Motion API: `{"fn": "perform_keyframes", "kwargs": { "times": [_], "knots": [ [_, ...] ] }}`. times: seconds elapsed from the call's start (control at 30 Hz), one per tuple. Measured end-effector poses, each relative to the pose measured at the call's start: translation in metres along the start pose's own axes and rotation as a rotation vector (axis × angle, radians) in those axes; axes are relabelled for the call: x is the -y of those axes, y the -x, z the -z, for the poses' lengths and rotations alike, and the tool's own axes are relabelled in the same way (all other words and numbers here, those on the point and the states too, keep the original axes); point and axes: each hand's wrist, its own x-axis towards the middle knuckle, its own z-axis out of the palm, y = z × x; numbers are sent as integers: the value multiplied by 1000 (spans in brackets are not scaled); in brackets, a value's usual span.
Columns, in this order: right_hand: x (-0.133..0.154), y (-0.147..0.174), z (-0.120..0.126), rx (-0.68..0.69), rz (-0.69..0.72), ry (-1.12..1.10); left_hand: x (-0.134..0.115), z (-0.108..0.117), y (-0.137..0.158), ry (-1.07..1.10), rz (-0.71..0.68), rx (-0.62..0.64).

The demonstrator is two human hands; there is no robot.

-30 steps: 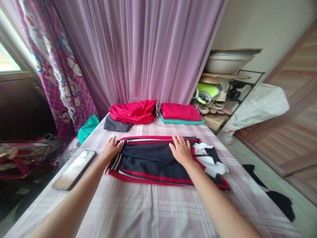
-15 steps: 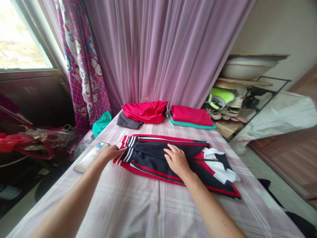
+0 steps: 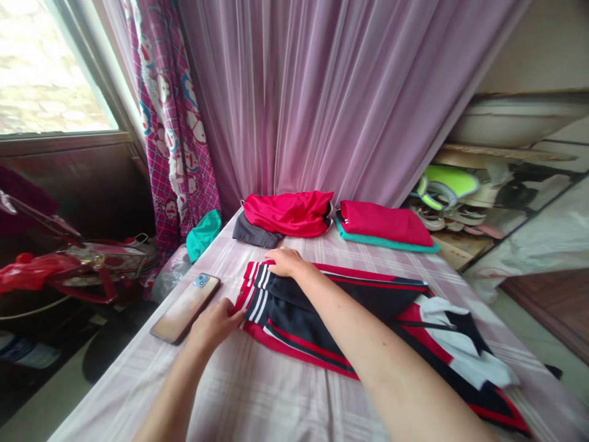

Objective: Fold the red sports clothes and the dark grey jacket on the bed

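A folded navy track jacket (image 3: 299, 301) with red sides, white stripes and a white-and-red section lies flat on the bed, its striped ribbed hem to the left. My left hand (image 3: 215, 322) pinches the near corner of that hem between thumb and fingers. At the far corner of the ribbing my right hand (image 3: 286, 263) has its fingers bent over the cloth, gripping the edge; its forearm crosses above the jacket and hides part of it. A phone (image 3: 184, 310) lies just left of my left hand.
At the back of the bed (image 3: 257, 399) lie a crumpled red garment (image 3: 289, 213) on a grey cloth (image 3: 253, 232) and a folded red garment (image 3: 386, 224) on a teal one (image 3: 391, 244). A shoe rack (image 3: 460, 242) stands right, a purple curtain (image 3: 313, 98) behind.
My right hand has moved left from the jacket's middle to the far corner of the hem. My left hand stays at the near side of the hem. The view has shifted.
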Motion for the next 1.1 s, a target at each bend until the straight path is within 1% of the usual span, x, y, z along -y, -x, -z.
{"fn": "perform_keyframes", "kwargs": {
  "times": [0.07, 0.13, 0.23, 0.3, 0.33, 0.4, 0.47, 0.53, 0.67, 0.7, 0.77, 0.87, 0.97, 1.03, 1.1],
  "knots": [
    [0, -15, -1, 78, 22, -3, -1, -3, 1, 52, -16, -36],
    [-2, -27, -1, 144, 50, -9, 2, -7, 0, 214, -20, -39],
    [-4, -36, -2, 188, 72, -20, 7, -12, -3, 618, 30, 72],
    [-6, -37, -1, 209, 81, -25, 8, -11, -2, 838, 87, 140],
    [-9, -36, 1, 213, 91, -28, 7, -9, 0, 910, 105, 157],
    [-16, -33, 7, 192, 131, -54, 1, 0, 6, 999, 98, 160],
    [-29, -26, 16, 135, 185, -125, -10, 10, 14, 1031, 38, 152],
    [-48, -16, 27, 88, 228, -253, -24, 20, 21, 1036, -51, 133],
    [-92, 15, 48, 92, 281, -567, -66, 29, 35, 1011, -239, 97],
    [-104, 25, 51, 90, 292, -639, -80, 28, 38, 966, -288, 96],
    [-128, 45, 53, 69, 280, -765, -110, 24, 46, 804, -383, 72],
    [-162, 79, 45, 24, 169, -922, -159, 5, 60, 506, -506, 9],
    [-192, 117, 25, -15, 60, -1001, -205, -26, 69, 313, -632, 33],
    [-208, 143, 9, -20, -39, -1065, -227, -50, 73, 221, -722, 57],
    [-219, 166, -5, -28, -205, -1161, -240, -70, 74, 151, -792, 81]
  ]
}}
